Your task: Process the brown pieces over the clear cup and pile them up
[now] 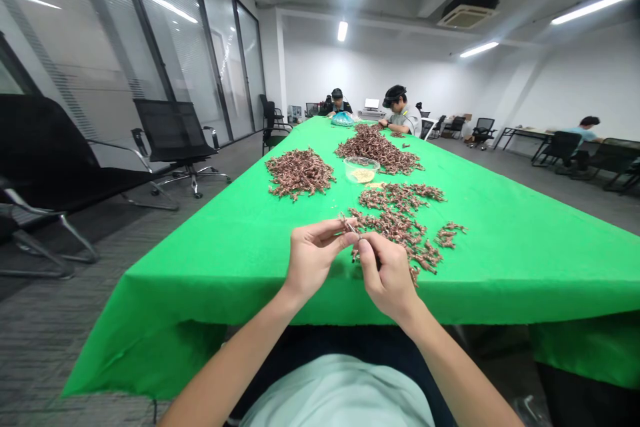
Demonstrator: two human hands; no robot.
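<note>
Both my hands meet above the near edge of a table covered in green cloth (240, 240). My left hand (313, 260) pinches one small brown piece (349, 223) between thumb and fingers. My right hand (387, 277) is closed on the same piece from the other side. Just behind my hands lies a scattered heap of the same brown pieces (400, 223). Further back are two larger heaps of brown pieces (300, 173) (377, 147) and a clear plastic bowl (361, 169) holding pale yellowish bits.
Two people sit at the far end of the table (400, 113), another at a desk on the right (583, 137). Black office chairs (175, 137) stand along the glass wall on the left. A blue bag (343, 119) lies at the far end.
</note>
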